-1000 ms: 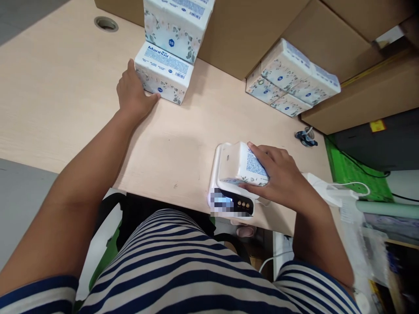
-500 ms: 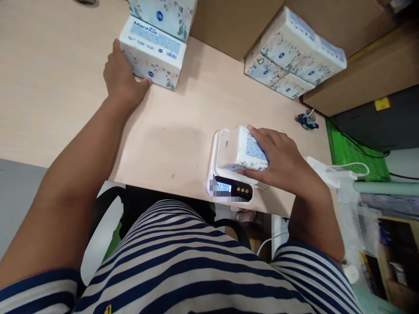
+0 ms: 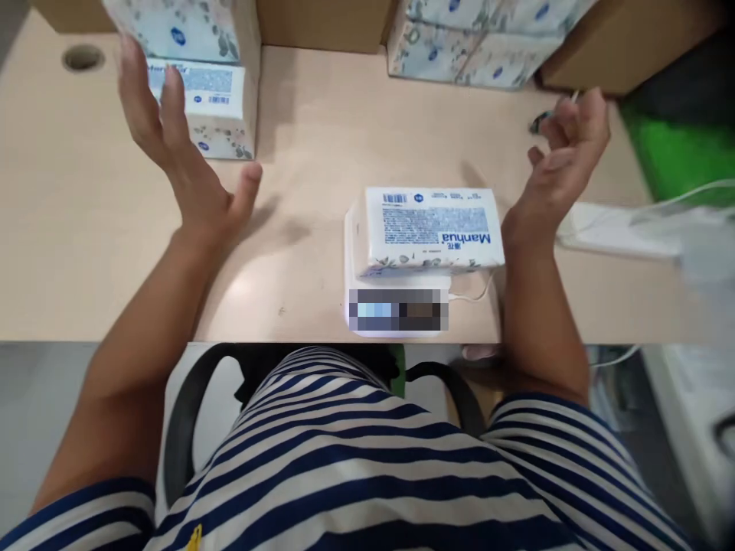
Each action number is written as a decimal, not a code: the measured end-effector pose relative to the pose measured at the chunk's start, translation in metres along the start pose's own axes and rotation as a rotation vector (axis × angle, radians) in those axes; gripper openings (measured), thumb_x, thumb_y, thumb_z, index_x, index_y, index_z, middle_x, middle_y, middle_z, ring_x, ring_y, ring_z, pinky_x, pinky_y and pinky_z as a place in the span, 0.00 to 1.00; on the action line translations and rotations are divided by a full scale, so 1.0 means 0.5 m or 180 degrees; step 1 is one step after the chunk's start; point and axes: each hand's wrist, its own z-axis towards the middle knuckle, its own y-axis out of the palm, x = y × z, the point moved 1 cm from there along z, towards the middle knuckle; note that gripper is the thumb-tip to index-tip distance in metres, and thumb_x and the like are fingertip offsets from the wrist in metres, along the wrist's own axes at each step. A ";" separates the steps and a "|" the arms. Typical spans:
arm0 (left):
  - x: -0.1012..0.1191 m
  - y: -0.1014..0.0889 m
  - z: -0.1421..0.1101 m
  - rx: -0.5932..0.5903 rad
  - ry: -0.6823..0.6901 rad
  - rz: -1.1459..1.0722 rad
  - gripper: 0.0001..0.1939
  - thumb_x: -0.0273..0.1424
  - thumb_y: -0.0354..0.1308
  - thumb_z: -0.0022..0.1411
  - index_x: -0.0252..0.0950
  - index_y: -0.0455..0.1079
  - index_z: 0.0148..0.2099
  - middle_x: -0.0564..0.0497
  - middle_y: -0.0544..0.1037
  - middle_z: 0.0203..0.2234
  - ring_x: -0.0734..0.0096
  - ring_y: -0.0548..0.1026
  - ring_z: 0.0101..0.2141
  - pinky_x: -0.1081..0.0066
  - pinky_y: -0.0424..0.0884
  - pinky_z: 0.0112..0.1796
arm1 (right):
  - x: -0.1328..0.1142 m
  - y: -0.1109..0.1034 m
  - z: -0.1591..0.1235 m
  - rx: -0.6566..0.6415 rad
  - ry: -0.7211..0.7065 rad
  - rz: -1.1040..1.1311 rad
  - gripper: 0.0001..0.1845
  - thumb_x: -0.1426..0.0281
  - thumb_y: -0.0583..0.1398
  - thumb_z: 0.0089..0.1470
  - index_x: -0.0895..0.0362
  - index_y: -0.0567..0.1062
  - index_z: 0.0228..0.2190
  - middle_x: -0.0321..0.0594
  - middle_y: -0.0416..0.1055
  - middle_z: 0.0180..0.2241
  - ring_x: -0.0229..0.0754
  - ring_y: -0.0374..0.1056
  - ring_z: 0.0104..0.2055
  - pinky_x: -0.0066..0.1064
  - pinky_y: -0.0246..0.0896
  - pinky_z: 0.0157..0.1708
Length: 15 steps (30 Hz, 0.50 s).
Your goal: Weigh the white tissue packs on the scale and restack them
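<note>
A white tissue pack (image 3: 428, 229) with blue print lies on a small white scale (image 3: 396, 312) near the desk's front edge. My right hand (image 3: 566, 149) is raised just right of the pack, fingers loosely curled and apart, holding nothing. My left hand (image 3: 178, 149) is lifted above the desk with palm open and fingers stretched, in front of a stack of tissue packs (image 3: 200, 76) at the back left. Neither hand touches a pack.
More tissue packs (image 3: 476, 38) lie at the back right against cardboard boxes (image 3: 321, 23). A cable hole (image 3: 83, 57) sits in the beige desk (image 3: 69, 229) at far left. A white cable and plastic wrap (image 3: 625, 229) lie right of the scale. A green surface (image 3: 677, 145) is at the right.
Both hands let go and lifted: the right came off the pack on the scale, the left off the stacked pack. The view has swung to face the desk squarely.
</note>
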 end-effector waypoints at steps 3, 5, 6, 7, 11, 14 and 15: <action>0.082 -0.007 -0.018 -0.0300 0.0039 -0.0931 0.66 0.82 0.48 0.49 0.49 0.44 0.78 0.51 0.36 0.82 0.30 0.22 0.80 0.38 0.23 0.77 | 0.067 0.026 -0.002 -0.0126 -0.0556 -0.0054 0.56 0.31 0.44 0.67 0.59 0.58 0.77 0.59 0.59 0.75 0.61 0.58 0.79 0.58 0.54 0.76; 0.119 -0.006 -0.022 -0.0627 -0.0085 -0.1492 0.65 0.82 0.57 0.46 0.49 0.54 0.75 0.51 0.43 0.82 0.35 0.20 0.81 0.33 0.28 0.79 | 0.087 0.024 0.002 -0.0282 -0.0847 -0.0026 0.55 0.31 0.52 0.64 0.56 0.61 0.76 0.53 0.58 0.76 0.59 0.49 0.82 0.55 0.43 0.80; 0.131 -0.004 -0.022 -0.0812 -0.0109 -0.1697 0.63 0.81 0.58 0.48 0.49 0.57 0.74 0.50 0.46 0.82 0.39 0.20 0.81 0.32 0.30 0.80 | 0.086 0.021 0.005 -0.0370 -0.0866 -0.0038 0.54 0.32 0.56 0.64 0.55 0.62 0.76 0.51 0.57 0.78 0.58 0.46 0.84 0.55 0.38 0.81; 0.140 -0.002 -0.021 -0.0985 -0.0079 -0.1844 0.60 0.80 0.57 0.51 0.49 0.58 0.74 0.50 0.48 0.82 0.42 0.20 0.81 0.31 0.32 0.80 | 0.078 0.016 0.007 -0.0438 -0.0813 -0.0061 0.54 0.34 0.60 0.62 0.53 0.62 0.76 0.49 0.56 0.79 0.57 0.44 0.84 0.55 0.35 0.81; 0.135 0.008 -0.023 -0.1171 0.0237 -0.1998 0.58 0.79 0.54 0.56 0.48 0.57 0.76 0.50 0.49 0.82 0.44 0.20 0.81 0.30 0.34 0.81 | -0.004 -0.001 0.002 -0.0565 -0.0488 -0.0145 0.50 0.43 0.72 0.58 0.49 0.67 0.73 0.45 0.55 0.80 0.55 0.45 0.84 0.54 0.31 0.82; 0.104 0.016 -0.032 -0.0775 0.0571 -0.1875 0.62 0.78 0.59 0.53 0.49 0.53 0.78 0.51 0.45 0.83 0.40 0.24 0.82 0.32 0.34 0.81 | -0.056 -0.013 -0.010 -0.0484 0.0210 0.0401 0.52 0.58 0.78 0.53 0.52 0.67 0.73 0.43 0.52 0.81 0.49 0.36 0.86 0.46 0.24 0.83; 0.095 0.017 -0.034 -0.0607 0.0784 -0.1828 0.64 0.78 0.61 0.52 0.50 0.51 0.79 0.51 0.43 0.84 0.38 0.27 0.82 0.31 0.33 0.81 | -0.063 -0.015 -0.013 -0.0401 0.0578 0.0853 0.54 0.62 0.79 0.51 0.51 0.66 0.73 0.38 0.50 0.82 0.46 0.33 0.86 0.41 0.24 0.83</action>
